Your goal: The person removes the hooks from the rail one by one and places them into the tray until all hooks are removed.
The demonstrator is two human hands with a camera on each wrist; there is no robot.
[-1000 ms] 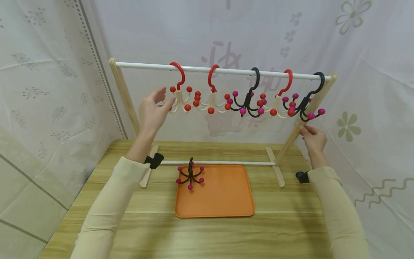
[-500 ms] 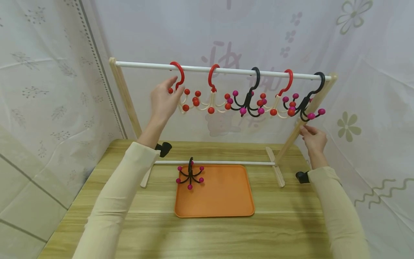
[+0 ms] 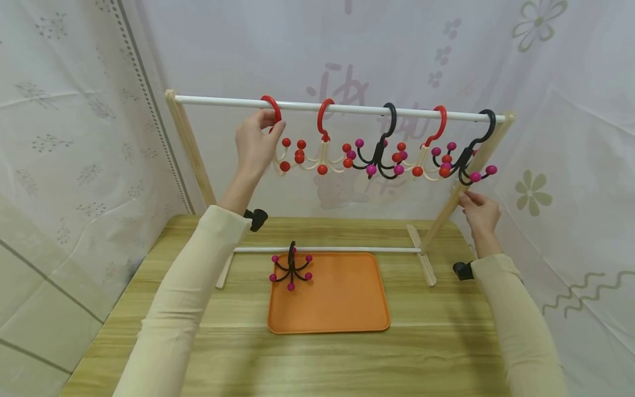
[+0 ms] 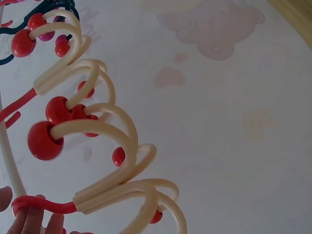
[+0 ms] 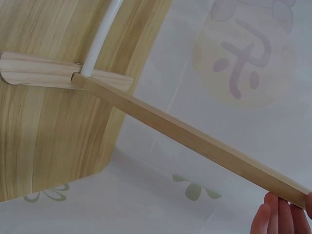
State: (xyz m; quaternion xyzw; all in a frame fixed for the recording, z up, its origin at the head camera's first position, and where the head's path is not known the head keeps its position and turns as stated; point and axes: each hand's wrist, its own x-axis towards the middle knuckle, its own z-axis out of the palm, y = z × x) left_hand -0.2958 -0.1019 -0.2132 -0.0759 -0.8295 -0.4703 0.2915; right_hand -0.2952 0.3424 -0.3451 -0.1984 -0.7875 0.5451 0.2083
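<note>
My left hand [image 3: 256,146] holds the red hook of the leftmost hanger [image 3: 285,165], just below the white rod [image 3: 223,102]. That hanger has cream curved arms tipped with red balls, partly hidden by the hand. In the left wrist view, fingers [image 4: 34,219] lie against its red hook [image 4: 46,204]. My right hand [image 3: 481,216] grips the rack's right wooden post [image 3: 446,212] between thumb and fingers. The right wrist view shows fingers [image 5: 278,214] under the same post. A black hanger with magenta balls [image 3: 291,268] rests on the orange tray [image 3: 342,309].
Further along the rod hang a red-hooked hanger [image 3: 323,149], a black one [image 3: 379,151], another red-hooked one [image 3: 421,160] and a black one [image 3: 465,160] by the right post. A lower white rod [image 3: 347,250] joins the rack's feet behind the tray. Printed curtains surround the wooden table [image 3: 397,358].
My left hand has moved right and up from beside the leftmost hanger's arms to its red hook, and its fingers have closed there. The right hand stays on the post.
</note>
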